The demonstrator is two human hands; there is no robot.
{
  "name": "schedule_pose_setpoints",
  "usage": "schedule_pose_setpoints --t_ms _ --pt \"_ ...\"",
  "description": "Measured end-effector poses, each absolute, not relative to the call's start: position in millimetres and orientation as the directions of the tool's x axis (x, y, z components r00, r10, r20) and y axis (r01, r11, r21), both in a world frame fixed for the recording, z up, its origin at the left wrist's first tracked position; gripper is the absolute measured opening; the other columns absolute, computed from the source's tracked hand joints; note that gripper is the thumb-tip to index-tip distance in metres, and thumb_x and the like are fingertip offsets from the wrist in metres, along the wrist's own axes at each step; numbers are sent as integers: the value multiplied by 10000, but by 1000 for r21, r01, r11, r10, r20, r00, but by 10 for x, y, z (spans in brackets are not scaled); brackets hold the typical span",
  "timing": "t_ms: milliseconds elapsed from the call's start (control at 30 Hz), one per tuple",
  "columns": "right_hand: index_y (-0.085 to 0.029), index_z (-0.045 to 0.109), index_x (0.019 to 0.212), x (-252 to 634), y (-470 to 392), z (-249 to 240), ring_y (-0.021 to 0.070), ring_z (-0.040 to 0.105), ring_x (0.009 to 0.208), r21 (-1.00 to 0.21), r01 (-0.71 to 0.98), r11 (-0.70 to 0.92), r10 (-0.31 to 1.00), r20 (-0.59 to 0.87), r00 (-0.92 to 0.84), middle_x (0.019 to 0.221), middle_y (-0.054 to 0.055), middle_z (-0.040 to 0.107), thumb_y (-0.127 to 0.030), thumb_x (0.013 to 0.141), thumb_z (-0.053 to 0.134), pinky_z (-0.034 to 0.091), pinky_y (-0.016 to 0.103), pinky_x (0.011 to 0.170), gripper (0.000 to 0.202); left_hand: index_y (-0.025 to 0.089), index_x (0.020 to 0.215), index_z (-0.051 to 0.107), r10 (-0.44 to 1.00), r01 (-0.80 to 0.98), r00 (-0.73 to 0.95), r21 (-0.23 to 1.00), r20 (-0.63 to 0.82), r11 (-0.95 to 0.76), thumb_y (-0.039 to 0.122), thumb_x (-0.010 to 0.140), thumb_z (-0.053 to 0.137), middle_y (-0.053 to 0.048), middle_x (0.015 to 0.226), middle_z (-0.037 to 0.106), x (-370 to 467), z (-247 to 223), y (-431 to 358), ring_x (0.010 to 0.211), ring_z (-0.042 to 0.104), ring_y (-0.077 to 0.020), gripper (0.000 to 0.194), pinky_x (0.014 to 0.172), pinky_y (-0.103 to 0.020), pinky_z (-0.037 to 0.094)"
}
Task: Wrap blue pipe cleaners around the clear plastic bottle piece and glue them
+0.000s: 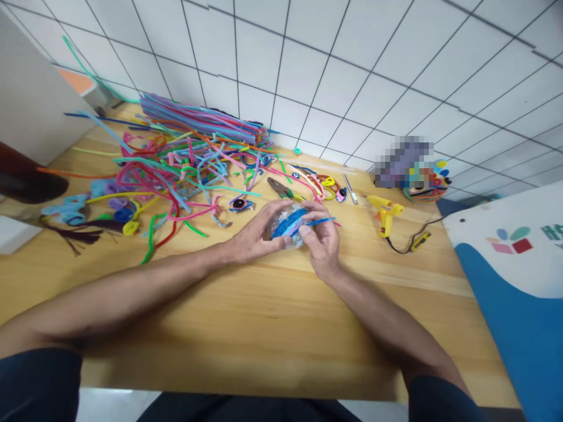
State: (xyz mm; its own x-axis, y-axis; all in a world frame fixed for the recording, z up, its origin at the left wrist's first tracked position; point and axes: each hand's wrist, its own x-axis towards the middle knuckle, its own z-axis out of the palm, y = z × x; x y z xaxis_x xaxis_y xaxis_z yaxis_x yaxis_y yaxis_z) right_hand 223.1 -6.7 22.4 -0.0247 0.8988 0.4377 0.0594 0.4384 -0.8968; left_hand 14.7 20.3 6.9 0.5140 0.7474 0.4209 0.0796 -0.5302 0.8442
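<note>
Between my two hands, above the wooden table, is a clear plastic piece (pixel 295 242) with blue and lilac pipe cleaners (pixel 288 225) lying across it. My left hand (pixel 260 234) grips its left side, thumb in front and fingers behind. On the right side, my right hand (pixel 323 237) pinches the pipe cleaners between thumb and fingers; a blue end sticks out to the right past the fingers. The exact shape of the clear piece is partly hidden by my fingers. Just behind my hands lie pliers (pixel 281 187) with dark jaws.
Loose pipe cleaners (pixel 176 176) tangle across the left of the wooden table (pixel 264 328), with a thick bundle (pixel 202 117) by the tiled wall. A yellow glue gun (pixel 385 214) with a cable stands to the right. A pen-like knife (pixel 350 189) and small pipe-cleaner figures (pixel 240 203) lie behind.
</note>
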Motion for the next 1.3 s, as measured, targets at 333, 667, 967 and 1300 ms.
schedule_pose_setpoints --t_ms 333,667,967,1300 --pt "-275 715 1011 2238 -143 257 287 646 1367 -790 289 540 835 545 -70 1395 82 681 -339 1002 737 506 518 1192 69 281 1687 381 747 79 498 835 440 -545 514 1038 705 -164 1689 487 151 37 212 1584 487 -366 762 1339 -583 415" --pt "-311 723 1178 2566 -320 361 316 683 1352 -407 602 688 674 666 -320 1459 103 686 -236 971 742 577 575 1114 220 270 1682 351 684 86 541 776 490 -625 508 1037 694 -187 1703 457 154 5 246 1628 433 -375 768 1351 -609 392" --pt "-237 657 1183 3915 -89 310 288 696 1127 -697 716 34 768 476 427 1205 97 724 -460 928 676 560 539 1050 340 279 1704 313 691 154 566 765 450 -625 484 1050 672 -175 1734 425 129 45 232 1641 405 -381 774 1367 -619 372" --pt "-165 757 937 4387 532 290 303 705 900 -731 644 -226 880 131 457 891 100 784 -616 703 785 571 466 871 509 297 1723 289 689 159 560 756 461 -635 482 1054 672 -180 1738 417 144 24 234 1634 413 -391 793 1359 -646 373"
